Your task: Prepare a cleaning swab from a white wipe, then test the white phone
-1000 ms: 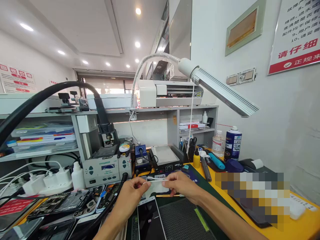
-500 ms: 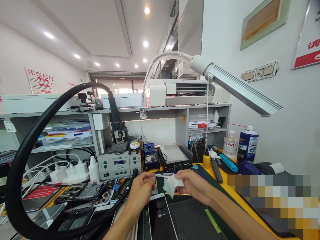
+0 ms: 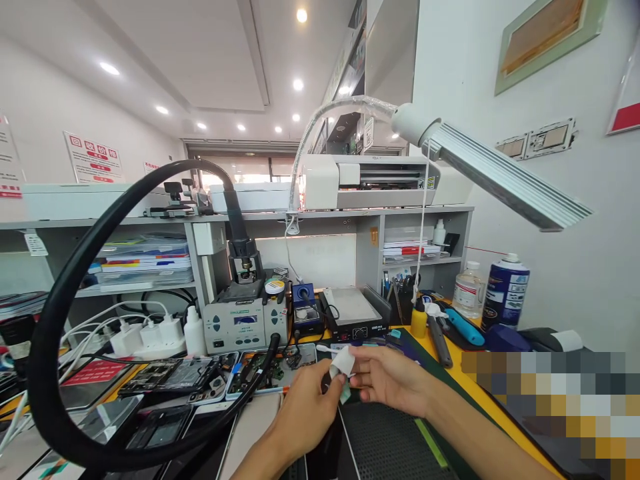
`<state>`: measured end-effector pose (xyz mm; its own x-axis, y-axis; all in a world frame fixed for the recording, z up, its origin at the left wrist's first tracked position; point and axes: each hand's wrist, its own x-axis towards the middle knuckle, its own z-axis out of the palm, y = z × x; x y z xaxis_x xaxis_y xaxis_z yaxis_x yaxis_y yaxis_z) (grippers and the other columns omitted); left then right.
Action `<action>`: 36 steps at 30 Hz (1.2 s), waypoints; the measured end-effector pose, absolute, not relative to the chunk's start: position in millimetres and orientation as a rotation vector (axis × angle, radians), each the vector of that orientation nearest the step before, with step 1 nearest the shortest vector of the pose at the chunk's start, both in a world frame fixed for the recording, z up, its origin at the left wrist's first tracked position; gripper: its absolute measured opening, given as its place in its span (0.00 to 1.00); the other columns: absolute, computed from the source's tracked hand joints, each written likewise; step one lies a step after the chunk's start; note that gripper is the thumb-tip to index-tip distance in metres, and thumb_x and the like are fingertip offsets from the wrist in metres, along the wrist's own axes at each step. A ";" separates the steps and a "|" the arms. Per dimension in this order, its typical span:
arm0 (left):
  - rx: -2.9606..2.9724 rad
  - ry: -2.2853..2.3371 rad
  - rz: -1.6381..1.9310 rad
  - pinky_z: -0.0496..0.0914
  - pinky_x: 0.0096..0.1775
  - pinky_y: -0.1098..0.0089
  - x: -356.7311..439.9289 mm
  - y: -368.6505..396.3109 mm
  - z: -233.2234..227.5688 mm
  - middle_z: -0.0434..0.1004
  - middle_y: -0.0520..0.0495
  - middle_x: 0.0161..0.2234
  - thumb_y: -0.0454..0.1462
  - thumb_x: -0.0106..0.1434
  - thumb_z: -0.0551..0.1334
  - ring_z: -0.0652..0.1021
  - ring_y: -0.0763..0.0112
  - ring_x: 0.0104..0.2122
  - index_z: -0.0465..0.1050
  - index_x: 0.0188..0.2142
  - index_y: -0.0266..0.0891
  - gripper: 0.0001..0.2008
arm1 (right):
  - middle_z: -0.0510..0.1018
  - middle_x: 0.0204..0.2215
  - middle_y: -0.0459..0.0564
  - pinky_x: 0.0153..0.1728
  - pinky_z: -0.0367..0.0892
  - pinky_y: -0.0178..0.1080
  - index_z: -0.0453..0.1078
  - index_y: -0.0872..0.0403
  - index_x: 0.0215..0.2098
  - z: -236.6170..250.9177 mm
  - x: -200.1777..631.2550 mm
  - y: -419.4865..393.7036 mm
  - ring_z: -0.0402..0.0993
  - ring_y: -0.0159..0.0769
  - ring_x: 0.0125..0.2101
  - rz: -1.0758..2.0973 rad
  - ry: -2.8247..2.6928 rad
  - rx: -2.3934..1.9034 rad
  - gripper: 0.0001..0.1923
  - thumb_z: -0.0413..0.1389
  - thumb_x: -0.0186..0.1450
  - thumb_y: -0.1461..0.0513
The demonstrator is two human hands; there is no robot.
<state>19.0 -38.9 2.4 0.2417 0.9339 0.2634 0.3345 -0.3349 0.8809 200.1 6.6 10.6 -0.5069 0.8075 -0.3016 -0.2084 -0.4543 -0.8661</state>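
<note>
My left hand (image 3: 307,408) is closed, its thumb and forefinger pinching the lower part of a crumpled white wipe (image 3: 343,361). The fingers of my right hand (image 3: 393,377) close on the same wipe from the right. A thin white stick (image 3: 326,349) juts out to the left of the wipe; what bears it is hidden. Beneath my hands lies a phone with a black front (image 3: 333,450), partly covered by my left hand and forearm. To its right is a dark perforated mat (image 3: 395,437).
A thick black hose (image 3: 37,373) loops across the left side, over several opened phones (image 3: 160,427). Behind stand a grey soldering station (image 3: 235,327) and a flat heating plate (image 3: 353,310). A yellow bottle (image 3: 419,321) and a blue spray can (image 3: 505,293) stand right. A lamp (image 3: 510,177) hangs above.
My left hand has moved right and up to the wipe and now pinches it. The wipe is more folded between both hands. The view has shifted slightly left.
</note>
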 end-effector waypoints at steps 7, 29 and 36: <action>1.374 0.990 1.046 0.67 0.29 0.69 17.3 -28.6 3.8 0.74 0.45 0.28 0.43 0.62 0.56 0.72 0.68 0.28 0.74 0.32 0.33 0.15 | 0.77 0.29 0.49 0.19 0.57 0.29 0.70 0.58 0.41 18.4 202.3 7.9 0.68 0.27 0.21 2.057 -1.029 -0.894 0.16 0.57 0.63 0.53; 1.231 1.028 1.112 0.69 0.24 0.74 17.8 -29.9 7.1 0.77 0.44 0.24 0.41 0.58 0.62 0.76 0.71 0.21 0.75 0.38 0.30 0.14 | 0.72 0.21 0.46 0.15 0.58 0.27 0.72 0.59 0.30 4.8 198.2 6.7 0.66 0.26 0.20 1.735 -1.341 -0.985 0.13 0.64 0.57 0.56; 1.215 1.011 1.108 0.70 0.25 0.71 17.6 -31.5 8.6 0.74 0.49 0.21 0.39 0.55 0.63 0.74 0.71 0.20 0.74 0.40 0.31 0.15 | 0.71 0.19 0.44 0.15 0.58 0.28 0.73 0.59 0.33 7.0 196.9 3.7 0.65 0.26 0.19 1.699 -1.352 -0.972 0.13 0.65 0.56 0.58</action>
